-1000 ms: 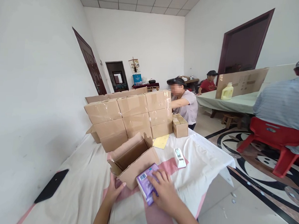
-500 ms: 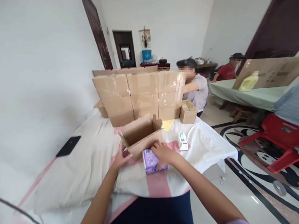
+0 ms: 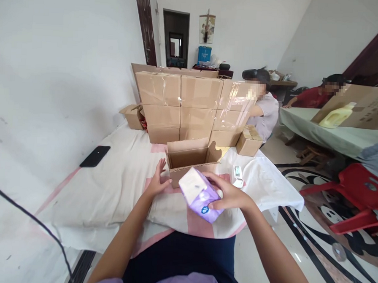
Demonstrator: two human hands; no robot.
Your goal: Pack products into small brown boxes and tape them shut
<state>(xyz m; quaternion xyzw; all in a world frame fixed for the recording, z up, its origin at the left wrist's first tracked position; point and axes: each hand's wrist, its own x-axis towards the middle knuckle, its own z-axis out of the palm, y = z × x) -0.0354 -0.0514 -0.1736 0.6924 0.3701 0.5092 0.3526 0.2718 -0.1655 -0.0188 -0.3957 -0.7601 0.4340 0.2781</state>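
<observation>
My right hand [image 3: 227, 192] grips a purple and white tissue pack [image 3: 201, 197], tilted and lifted in front of the open cardboard box [image 3: 187, 172]. The box stands upright with its flaps raised, and its visible inside is bare cardboard. At the box's left front corner is my left hand [image 3: 159, 180], fingers apart; whether it touches the cardboard I cannot tell. A small white device with a screen [image 3: 237, 176] lies to the right of the box.
Behind the box rises a wall of taped cartons [image 3: 197, 99]. A small closed carton [image 3: 250, 140] is at the right, an opened carton [image 3: 133, 116] at the left. A black phone-like slab [image 3: 95, 156] lies on the cloth-covered table [image 3: 116, 197]. A co-worker [image 3: 267, 105] sits beyond.
My right hand has raised the tissue pack off the cloth and turned it, showing its white side. My left hand has opened away from the box corner. The camera view has shifted.
</observation>
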